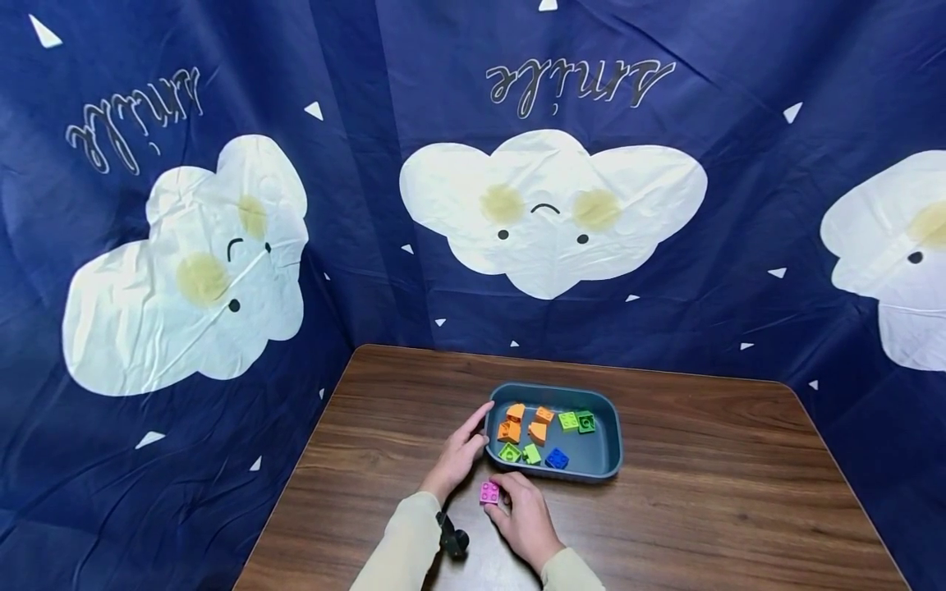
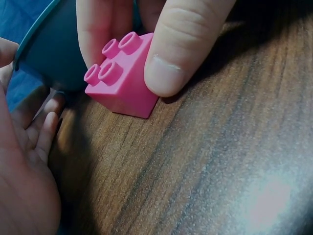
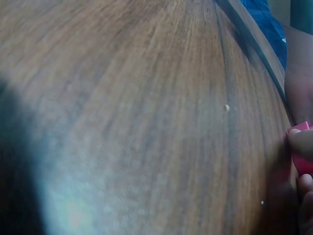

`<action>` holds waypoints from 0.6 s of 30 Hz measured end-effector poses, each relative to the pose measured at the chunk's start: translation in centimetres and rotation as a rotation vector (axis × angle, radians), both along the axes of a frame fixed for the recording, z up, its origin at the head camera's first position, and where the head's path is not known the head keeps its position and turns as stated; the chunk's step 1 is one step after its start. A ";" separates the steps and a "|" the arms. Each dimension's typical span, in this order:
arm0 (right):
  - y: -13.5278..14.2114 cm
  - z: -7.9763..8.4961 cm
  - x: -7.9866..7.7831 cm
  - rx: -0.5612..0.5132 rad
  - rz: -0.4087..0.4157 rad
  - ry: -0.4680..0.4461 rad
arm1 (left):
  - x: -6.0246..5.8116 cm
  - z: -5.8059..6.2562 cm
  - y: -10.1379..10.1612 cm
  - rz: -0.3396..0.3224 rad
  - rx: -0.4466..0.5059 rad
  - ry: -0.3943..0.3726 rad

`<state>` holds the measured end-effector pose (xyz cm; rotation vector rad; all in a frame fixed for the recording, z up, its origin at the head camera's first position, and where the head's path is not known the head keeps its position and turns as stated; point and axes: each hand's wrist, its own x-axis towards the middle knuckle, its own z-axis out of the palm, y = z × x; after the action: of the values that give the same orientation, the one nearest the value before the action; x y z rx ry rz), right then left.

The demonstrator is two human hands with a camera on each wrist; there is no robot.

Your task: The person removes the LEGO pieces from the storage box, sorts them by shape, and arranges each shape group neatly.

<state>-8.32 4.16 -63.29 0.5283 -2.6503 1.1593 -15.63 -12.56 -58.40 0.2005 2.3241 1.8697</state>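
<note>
A pink toy building block (image 1: 489, 492) with round studs on top is on the table in front of the tray. My right hand (image 1: 523, 517) pinches it between thumb and fingers; in the left wrist view the pink block (image 2: 124, 78) has the thumb on its side. Beside the left end of the dark teal tray (image 1: 609, 469), my left hand (image 1: 454, 461) has its fingers stretched out, touching the rim. In the right wrist view, only a part of the pink block (image 3: 303, 164) shows at the right edge.
Inside the tray lie several orange blocks (image 1: 508, 431), light green blocks (image 1: 567, 420), a dark green block (image 1: 585, 422) and a blue block (image 1: 557, 459). A blue cloth with clouds (image 1: 355, 205) hangs behind the wooden table (image 1: 702, 492). A black device (image 1: 452, 538) sits at my left wrist.
</note>
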 end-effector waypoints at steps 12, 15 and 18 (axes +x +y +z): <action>-0.2 -0.1 0.1 0.007 -0.016 0.026 | 0.0 -0.3 0.1 0.002 0.003 0.002; -0.1 -0.1 0.1 0.006 -0.017 0.040 | -0.1 -0.4 0.1 0.000 0.003 -0.005; 0.0 -0.1 0.2 -0.003 -0.015 0.031 | -0.1 -0.3 0.0 0.000 0.005 -0.011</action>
<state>-8.12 4.14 -63.34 0.5209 -2.6216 1.1417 -15.72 -12.53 -58.73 0.1910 2.3129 1.8714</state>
